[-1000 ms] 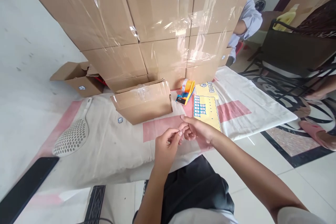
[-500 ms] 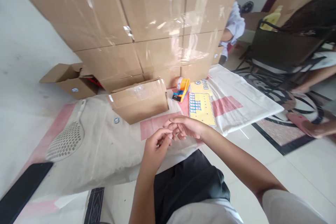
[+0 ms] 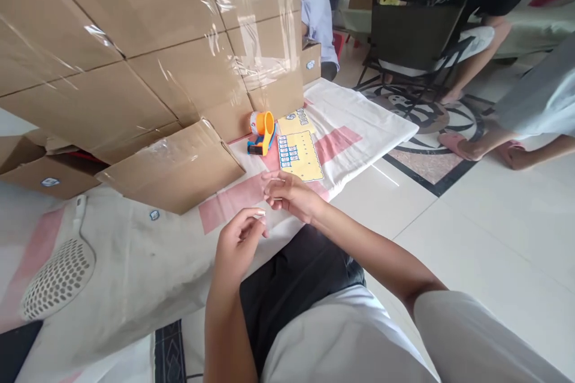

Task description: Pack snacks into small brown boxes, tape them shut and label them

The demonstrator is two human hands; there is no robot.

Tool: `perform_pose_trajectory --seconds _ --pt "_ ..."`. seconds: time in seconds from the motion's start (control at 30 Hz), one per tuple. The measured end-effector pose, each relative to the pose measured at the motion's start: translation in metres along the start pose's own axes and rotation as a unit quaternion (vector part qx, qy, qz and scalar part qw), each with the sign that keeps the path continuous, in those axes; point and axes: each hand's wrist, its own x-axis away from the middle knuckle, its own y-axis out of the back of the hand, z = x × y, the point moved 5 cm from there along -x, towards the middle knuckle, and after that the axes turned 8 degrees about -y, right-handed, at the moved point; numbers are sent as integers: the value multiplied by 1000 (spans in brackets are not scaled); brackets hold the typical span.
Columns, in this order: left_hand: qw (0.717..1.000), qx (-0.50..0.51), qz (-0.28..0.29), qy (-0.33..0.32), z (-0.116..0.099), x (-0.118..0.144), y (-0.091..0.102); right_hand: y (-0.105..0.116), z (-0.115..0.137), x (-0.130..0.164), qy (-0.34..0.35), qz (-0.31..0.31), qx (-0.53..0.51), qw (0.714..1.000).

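Stickers (image 3: 295, 153) on a yellow sheet lie on the cloth (image 3: 359, 125), just past the right hand (image 3: 290, 193). Its fingers are curled, and I cannot tell if they hold anything. Left hand (image 3: 238, 240) is close by, thumb and finger pinched together. Tape tool (image 3: 262, 133) sits beside the sheet.

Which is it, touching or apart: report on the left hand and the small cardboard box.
Apart. The head view shows the left hand raised near the right hand, with a strip of cloth plainly visible between it and the small cardboard box.
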Motion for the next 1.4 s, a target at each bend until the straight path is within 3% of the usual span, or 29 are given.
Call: perform_pose_trajectory --seconds 0.13,0.23,0.4,0.6,0.8,0.9,1.0,1.17,1.27,1.4 --pt "997 27 -62 29 0 -1 -3 -1 15 6 175 -36 53 982" --pt "994 31 -104 20 -3 -4 -5 -5 24 6 245 -36 103 963" --pt "984 11 -177 -22 -5 -8 -2 -14 25 -11 250 -14 85 964" --pt "979 -14 -204 2 10 -7 6 -10 12 -54 208 -15 -22 978" --pt "966 3 -258 22 18 -11 22 -14 20 -82 240 15 34 970" --pt "956 30 -290 8 5 -19 30 -34 49 -90 275 36 115 954" --pt "948 58 -313 -20 -18 -37 43 -70 92 -101 295 79 206 930" --pt "899 80 -424 -80 -45 -82 81 -134 146 -153 277 129 311 900" --pt "891 99 -441 -40 -35 -110 93 -157 145 -196 233 166 335 898" --pt "877 129 -463 -7 -16 -121 88 -160 116 -238 149 160 345 913"
